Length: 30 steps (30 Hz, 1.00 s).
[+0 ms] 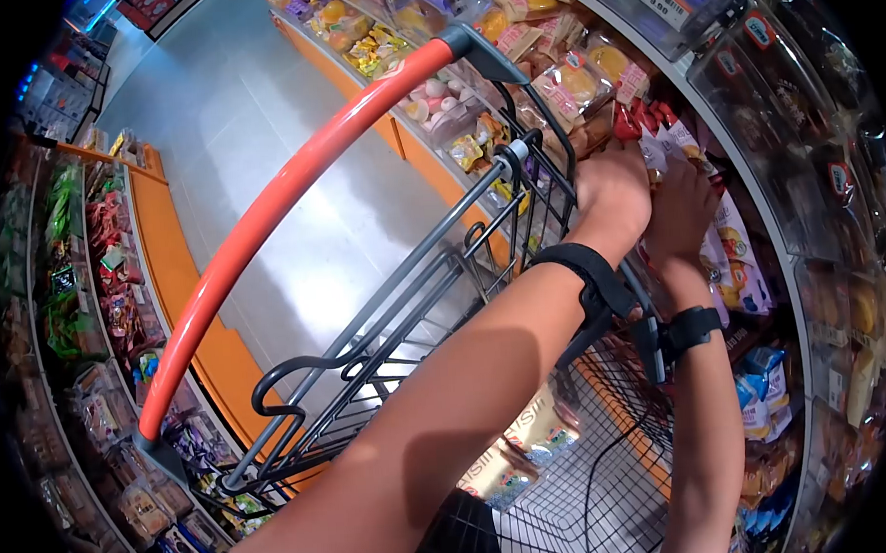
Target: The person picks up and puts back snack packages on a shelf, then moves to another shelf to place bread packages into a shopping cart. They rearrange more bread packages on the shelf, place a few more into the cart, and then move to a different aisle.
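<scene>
My left hand (614,185) reaches over the cart's side to a shelf on the right. Its fingers curl in by the red tops of some packets (627,124); what they hold is hidden. Beside it, my right hand (682,209) is closed on a white and purple snack bag (669,146) in the same row. More white and purple bags (737,251) stand close by. Each wrist wears a black strap. Under my left forearm, gold packs (543,429) lie in the cart's wire basket (566,515).
The shopping cart's red handle (288,189) arcs across the left and middle. Grey tiled floor (254,116) runs beyond it. Packaged snacks fill the left shelves (113,294). Wrapped breads (568,85) and blue packs (764,380) sit on the right, beside hanging dark packages (779,89).
</scene>
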Available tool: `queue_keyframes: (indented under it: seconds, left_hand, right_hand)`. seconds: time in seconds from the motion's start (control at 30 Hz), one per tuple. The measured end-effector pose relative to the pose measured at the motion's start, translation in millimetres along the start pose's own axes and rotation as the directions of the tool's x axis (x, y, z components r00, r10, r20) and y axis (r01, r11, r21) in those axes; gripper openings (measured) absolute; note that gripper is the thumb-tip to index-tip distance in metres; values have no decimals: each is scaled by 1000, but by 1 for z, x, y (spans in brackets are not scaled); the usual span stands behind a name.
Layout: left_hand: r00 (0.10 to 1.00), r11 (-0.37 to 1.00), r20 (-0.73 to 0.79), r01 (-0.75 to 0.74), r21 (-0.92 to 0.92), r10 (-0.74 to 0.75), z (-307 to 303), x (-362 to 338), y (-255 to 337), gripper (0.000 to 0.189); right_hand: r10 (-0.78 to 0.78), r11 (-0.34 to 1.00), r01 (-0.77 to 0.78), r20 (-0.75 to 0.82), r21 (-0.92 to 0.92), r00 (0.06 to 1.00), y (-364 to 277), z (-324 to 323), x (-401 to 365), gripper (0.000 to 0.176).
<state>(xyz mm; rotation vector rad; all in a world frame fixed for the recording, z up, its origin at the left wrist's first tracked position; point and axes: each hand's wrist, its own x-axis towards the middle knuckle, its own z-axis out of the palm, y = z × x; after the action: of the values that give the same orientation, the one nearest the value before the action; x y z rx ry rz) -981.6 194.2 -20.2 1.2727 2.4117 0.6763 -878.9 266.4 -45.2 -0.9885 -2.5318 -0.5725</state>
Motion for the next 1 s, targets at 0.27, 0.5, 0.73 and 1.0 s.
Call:
queue_keyframes:
  seconds: [0.27, 0.5, 0.73, 1.0]
  left_hand:
    - [990, 998, -139, -10, -62, 1, 4, -17, 9, 43]
    - [996, 998, -86, 29, 55, -25, 6, -21, 14, 60]
    - [966, 970, -165, -170, 171, 198, 12, -23, 8, 71]
    - [905, 889, -68, -394, 234, 420, 18, -27, 3, 66]
  right_hand:
    - [-37, 999, 40, 192, -13, 981, 1, -22, 1, 51]
    - [32, 888, -28, -1, 460, 1000, 43, -42, 11, 40]
    - [-13, 918, -6, 46, 398, 999, 57, -26, -14, 45]
    - [-177, 973, 152, 140, 173, 974, 64, -34, -58, 61]
